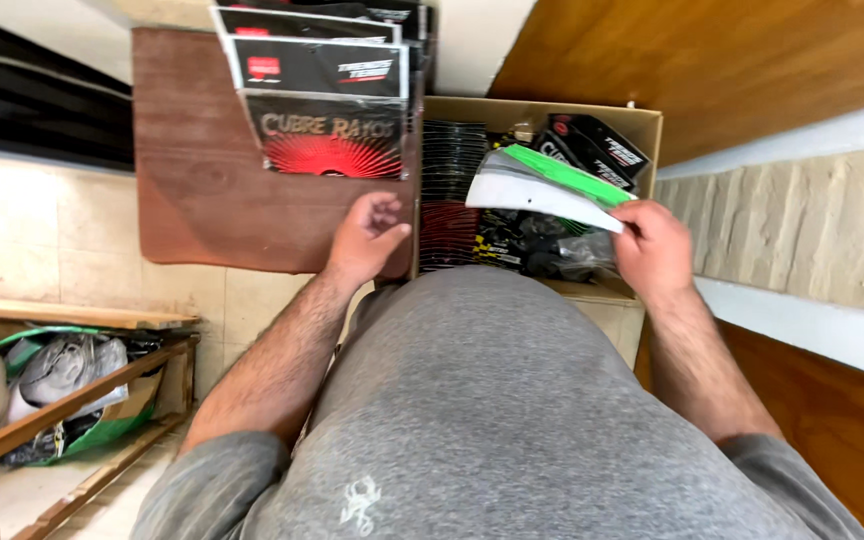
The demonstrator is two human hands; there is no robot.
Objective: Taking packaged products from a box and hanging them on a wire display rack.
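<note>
- The right hand has its grip clamped on the near corner of a flat packet, white with a green strip along its far edge.
- The packet's long axis runs from the grip out to the left and slightly away from the person, so nearly all of its length lies left of the fingers, held in the air and tilted.
- It hangs over the open cardboard box, above the black packets and the clear-wrapped items inside; it does not seem to touch them, though that is hard to tell.
- A row of thin black discs stands on edge along the box's left side, just below the packet's free end.
- The left hand holds nothing: its grip is apart, fingers loosely curled, hovering at the box's left wall over the brown board.
- The packet's free end points toward the left hand, which is near it but clearly apart; the right hand alone bears it.
- Black display cards with a red fan pattern hang at the far end of the brown board, well beyond both hands.
</note>
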